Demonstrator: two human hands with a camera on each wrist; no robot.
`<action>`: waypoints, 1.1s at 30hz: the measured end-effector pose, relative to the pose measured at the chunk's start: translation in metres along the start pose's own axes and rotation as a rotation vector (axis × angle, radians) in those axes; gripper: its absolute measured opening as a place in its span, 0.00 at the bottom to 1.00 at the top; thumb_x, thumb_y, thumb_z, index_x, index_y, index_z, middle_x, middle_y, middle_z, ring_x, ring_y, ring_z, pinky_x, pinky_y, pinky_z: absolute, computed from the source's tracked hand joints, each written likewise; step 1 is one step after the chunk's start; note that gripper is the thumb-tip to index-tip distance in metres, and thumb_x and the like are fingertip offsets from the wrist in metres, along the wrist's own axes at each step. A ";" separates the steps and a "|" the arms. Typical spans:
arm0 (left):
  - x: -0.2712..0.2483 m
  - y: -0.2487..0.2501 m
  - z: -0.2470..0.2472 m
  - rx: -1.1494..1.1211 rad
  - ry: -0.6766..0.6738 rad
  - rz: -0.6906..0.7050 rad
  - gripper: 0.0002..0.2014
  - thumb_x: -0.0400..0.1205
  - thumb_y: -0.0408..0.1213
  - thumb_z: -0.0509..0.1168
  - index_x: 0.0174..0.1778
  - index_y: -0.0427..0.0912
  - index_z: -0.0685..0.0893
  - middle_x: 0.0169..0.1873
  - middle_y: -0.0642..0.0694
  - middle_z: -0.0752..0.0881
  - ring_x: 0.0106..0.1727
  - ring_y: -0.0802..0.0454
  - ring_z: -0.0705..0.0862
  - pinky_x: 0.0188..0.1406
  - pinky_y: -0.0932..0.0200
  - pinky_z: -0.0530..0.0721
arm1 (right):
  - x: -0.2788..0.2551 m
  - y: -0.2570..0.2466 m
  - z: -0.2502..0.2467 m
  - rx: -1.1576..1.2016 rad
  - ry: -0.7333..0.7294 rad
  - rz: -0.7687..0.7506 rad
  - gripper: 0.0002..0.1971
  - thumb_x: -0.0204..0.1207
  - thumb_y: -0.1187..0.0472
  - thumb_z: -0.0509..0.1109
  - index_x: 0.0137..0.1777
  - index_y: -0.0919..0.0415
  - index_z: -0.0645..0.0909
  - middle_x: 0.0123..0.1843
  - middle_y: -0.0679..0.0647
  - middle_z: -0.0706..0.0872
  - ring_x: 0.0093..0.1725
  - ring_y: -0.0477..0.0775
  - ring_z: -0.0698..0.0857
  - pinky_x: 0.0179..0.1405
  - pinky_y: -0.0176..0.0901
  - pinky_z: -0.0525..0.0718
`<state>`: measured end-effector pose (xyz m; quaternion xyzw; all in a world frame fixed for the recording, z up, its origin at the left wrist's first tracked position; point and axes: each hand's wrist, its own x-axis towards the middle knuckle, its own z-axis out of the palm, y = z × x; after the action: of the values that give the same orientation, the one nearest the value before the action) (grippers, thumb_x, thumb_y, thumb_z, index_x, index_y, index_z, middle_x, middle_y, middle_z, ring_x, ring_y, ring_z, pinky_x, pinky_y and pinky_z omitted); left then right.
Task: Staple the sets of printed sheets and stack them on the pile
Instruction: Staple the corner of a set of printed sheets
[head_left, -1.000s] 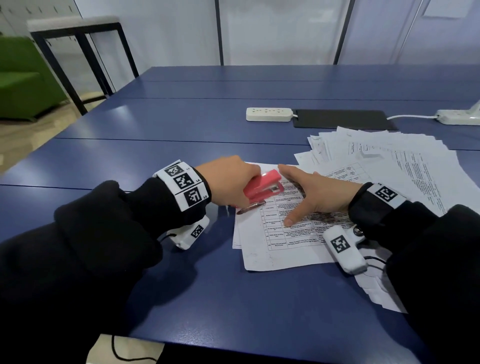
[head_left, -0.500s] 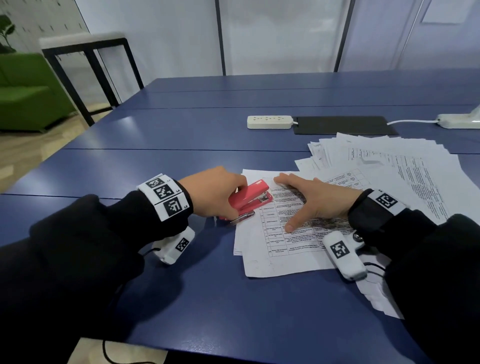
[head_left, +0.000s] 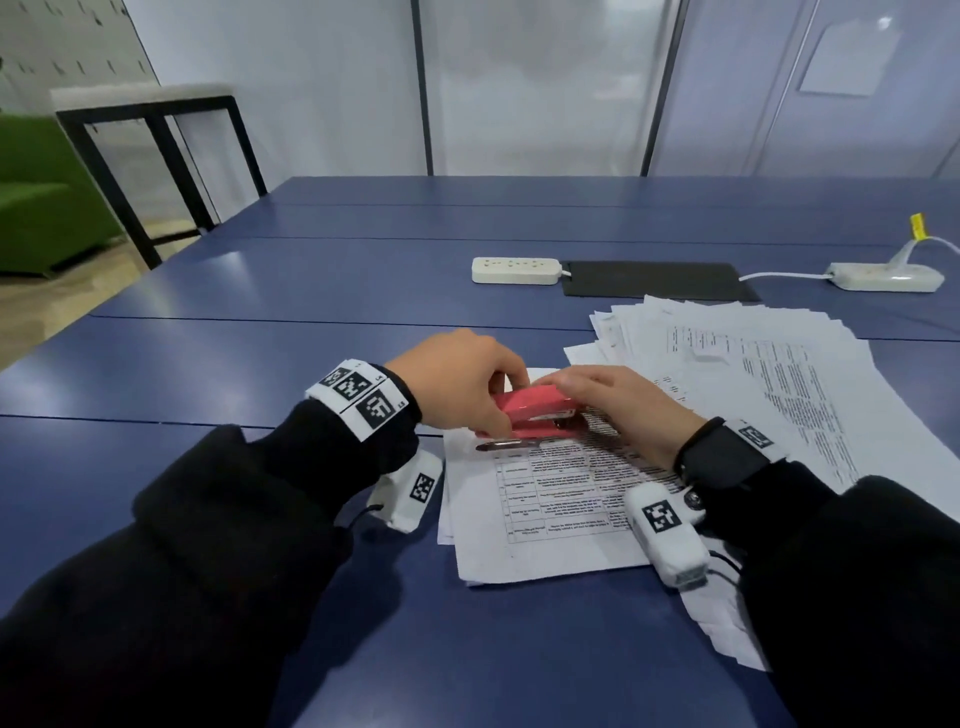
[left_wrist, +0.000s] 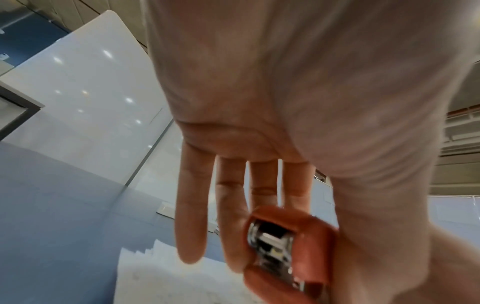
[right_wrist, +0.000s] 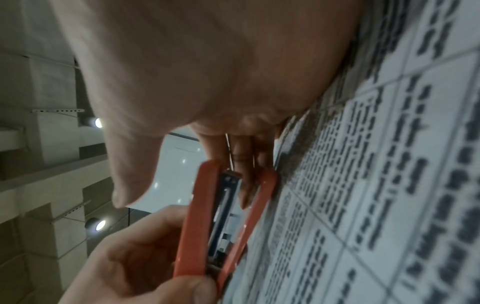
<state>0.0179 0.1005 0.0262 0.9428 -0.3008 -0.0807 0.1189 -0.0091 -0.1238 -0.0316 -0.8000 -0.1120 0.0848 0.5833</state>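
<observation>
Stapler (head_left: 535, 415) sits over the top-left corner of the sheets (head_left: 550, 499) on the table (head_left: 260, 364). Left hand (head_left: 457, 387) pinches its rear end; right hand (head_left: 618, 410) lies on top, fingers seemingly straight, pressing.

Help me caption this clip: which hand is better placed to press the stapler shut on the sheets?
Right, probably. The right hand already lies flat over the red stapler, at the corner of the printed set. The left hand pinches the stapler's rear end, steadying it.
</observation>
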 end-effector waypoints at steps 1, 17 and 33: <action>0.001 0.000 0.002 -0.019 -0.012 -0.009 0.17 0.71 0.49 0.80 0.55 0.58 0.89 0.41 0.56 0.90 0.40 0.60 0.85 0.47 0.52 0.86 | 0.001 0.001 0.000 -0.012 -0.022 -0.002 0.21 0.76 0.43 0.73 0.59 0.57 0.92 0.54 0.53 0.94 0.54 0.46 0.90 0.60 0.41 0.82; -0.032 -0.034 0.002 -0.149 -0.082 -0.054 0.07 0.75 0.38 0.81 0.45 0.56 0.96 0.36 0.64 0.92 0.41 0.67 0.89 0.48 0.69 0.85 | 0.009 0.016 -0.007 -0.059 0.283 -0.034 0.15 0.72 0.63 0.85 0.57 0.49 0.90 0.59 0.48 0.89 0.59 0.48 0.86 0.54 0.35 0.84; -0.034 -0.021 0.010 0.139 -0.094 -0.018 0.07 0.76 0.35 0.69 0.37 0.48 0.91 0.29 0.55 0.89 0.36 0.55 0.86 0.41 0.53 0.89 | 0.001 -0.008 0.041 -0.302 -0.199 0.014 0.37 0.66 0.67 0.89 0.76 0.57 0.81 0.54 0.48 0.85 0.40 0.39 0.81 0.45 0.31 0.82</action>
<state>-0.0003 0.1356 0.0134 0.9466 -0.3025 -0.1050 0.0381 -0.0200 -0.0837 -0.0363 -0.8670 -0.1750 0.1498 0.4418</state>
